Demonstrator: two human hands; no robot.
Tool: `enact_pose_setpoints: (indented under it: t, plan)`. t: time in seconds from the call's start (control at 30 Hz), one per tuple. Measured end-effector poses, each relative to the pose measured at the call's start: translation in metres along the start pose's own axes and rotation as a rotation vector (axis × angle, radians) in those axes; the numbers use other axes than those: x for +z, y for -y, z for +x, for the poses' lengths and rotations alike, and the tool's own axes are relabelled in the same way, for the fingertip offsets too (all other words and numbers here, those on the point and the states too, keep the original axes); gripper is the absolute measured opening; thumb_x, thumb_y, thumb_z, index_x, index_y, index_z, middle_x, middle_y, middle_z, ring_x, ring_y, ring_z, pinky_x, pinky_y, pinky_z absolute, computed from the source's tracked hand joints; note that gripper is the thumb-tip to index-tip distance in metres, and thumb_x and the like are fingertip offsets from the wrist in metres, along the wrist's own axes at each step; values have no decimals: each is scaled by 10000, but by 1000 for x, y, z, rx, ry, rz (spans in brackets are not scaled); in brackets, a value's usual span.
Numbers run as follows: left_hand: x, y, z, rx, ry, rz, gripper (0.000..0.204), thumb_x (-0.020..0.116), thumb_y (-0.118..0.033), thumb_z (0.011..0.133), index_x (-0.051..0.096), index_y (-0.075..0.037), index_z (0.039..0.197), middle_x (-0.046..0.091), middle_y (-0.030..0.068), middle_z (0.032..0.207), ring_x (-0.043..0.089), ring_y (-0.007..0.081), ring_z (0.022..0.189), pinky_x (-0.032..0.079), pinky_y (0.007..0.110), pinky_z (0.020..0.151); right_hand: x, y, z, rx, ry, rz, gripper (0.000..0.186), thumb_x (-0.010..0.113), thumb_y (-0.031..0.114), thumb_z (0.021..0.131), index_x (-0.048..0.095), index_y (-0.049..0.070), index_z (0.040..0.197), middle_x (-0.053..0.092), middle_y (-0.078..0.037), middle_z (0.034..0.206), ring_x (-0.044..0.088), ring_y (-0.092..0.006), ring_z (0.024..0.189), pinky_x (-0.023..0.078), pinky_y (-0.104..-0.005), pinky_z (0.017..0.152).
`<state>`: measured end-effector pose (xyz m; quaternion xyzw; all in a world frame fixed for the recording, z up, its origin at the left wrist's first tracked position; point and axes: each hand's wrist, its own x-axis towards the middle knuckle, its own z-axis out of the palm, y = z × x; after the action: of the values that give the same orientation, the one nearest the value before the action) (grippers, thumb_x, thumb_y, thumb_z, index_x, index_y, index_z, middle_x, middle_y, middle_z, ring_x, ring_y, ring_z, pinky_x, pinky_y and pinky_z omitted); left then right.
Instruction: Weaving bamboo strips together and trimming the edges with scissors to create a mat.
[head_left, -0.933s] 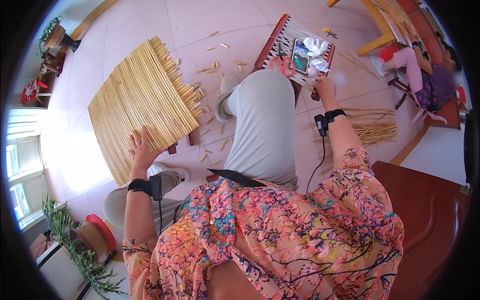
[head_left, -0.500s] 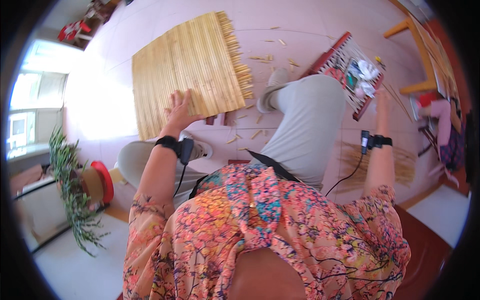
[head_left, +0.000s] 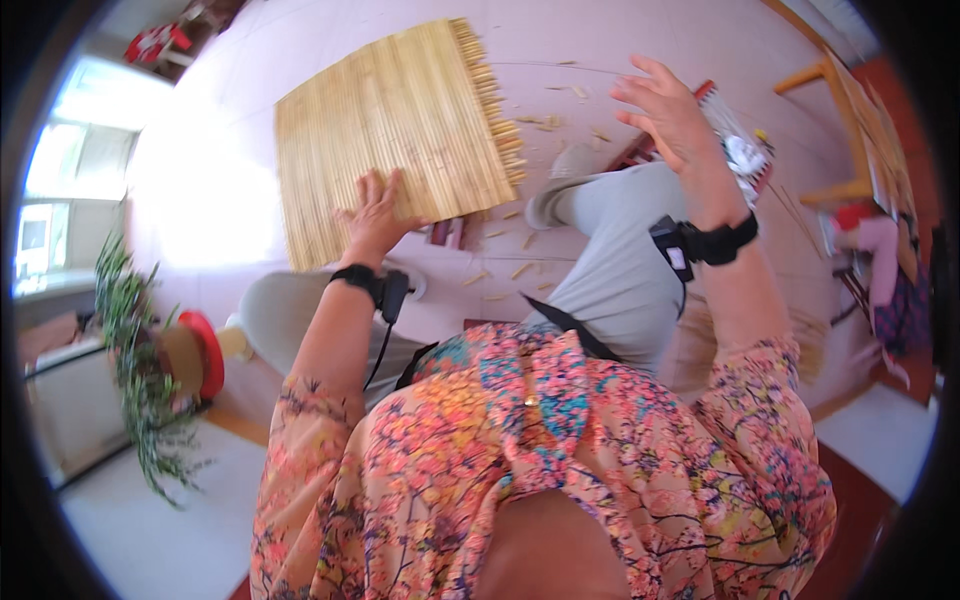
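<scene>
My left hand (head_left: 375, 220) rests spread on a yellow mat of thin parallel strips (head_left: 390, 110), whose right edge is ragged with protruding ends. My right hand (head_left: 670, 125) is raised in the air, fingers loosely bent and apart, holding nothing. Behind it, a low stool with a dark red frame (head_left: 628, 152) and strapped seat is partly hidden by the hand and my grey-trousered leg (head_left: 625, 250); white crumpled items (head_left: 745, 150) lie on the seat.
Short cut pieces (head_left: 520, 270) litter the pink tiled floor. A wooden table (head_left: 840, 190) stands at the right, beside another person's pink-clad leg (head_left: 880, 260). A leafy plant (head_left: 140, 370) is at the lower left, near a bright window (head_left: 60, 160).
My right hand has come away from the stool's edge and risen with opened fingers. My left hand stays on the mat. The view has shifted, bringing the mat higher and farther right.
</scene>
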<state>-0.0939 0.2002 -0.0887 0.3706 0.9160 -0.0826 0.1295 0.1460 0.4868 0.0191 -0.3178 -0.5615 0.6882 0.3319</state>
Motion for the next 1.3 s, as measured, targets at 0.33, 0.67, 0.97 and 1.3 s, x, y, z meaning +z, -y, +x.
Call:
enact_pose_setpoints:
  t: [0.33, 0.67, 0.97, 1.3]
  plan:
    - [5, -1, -2, -99, -92, -44, 985, 630, -620, 620, 149, -271, 1404, 33, 103, 1474, -22, 255, 1361, -14, 726, 918, -211, -39, 54, 174, -196, -643, 197, 553, 175, 810, 595, -6, 743, 587, -65, 606, 536, -124, 481, 431, -263, 444]
    - [6, -3, -9, -150, -112, -19, 995, 604, -658, 615, 144, -268, 1405, 29, 105, 1473, -17, 261, 1360, 14, 728, 920, -195, -182, 25, -84, -260, -1038, 340, 599, 369, 737, 597, 53, 863, 615, -161, 753, 608, -325, 711, 467, -394, 636]
    - [5, 8, -21, -103, -125, -38, 957, 560, -685, 654, 147, -259, 1404, 36, 124, 1470, -4, 274, 1358, 27, 732, 912, -179, -170, 33, -40, -155, -1303, 415, 629, 415, 695, 586, 11, 775, 606, -197, 754, 596, -352, 739, 447, -426, 609]
    - [14, 20, -29, -121, -109, -84, 997, 566, -714, 610, 159, -264, 1401, 26, 92, 1474, -26, 258, 1358, -7, 727, 930, -215, -144, 50, 370, -19, -925, 297, 652, 333, 694, 595, 42, 674, 599, -85, 646, 566, -173, 588, 401, -280, 475]
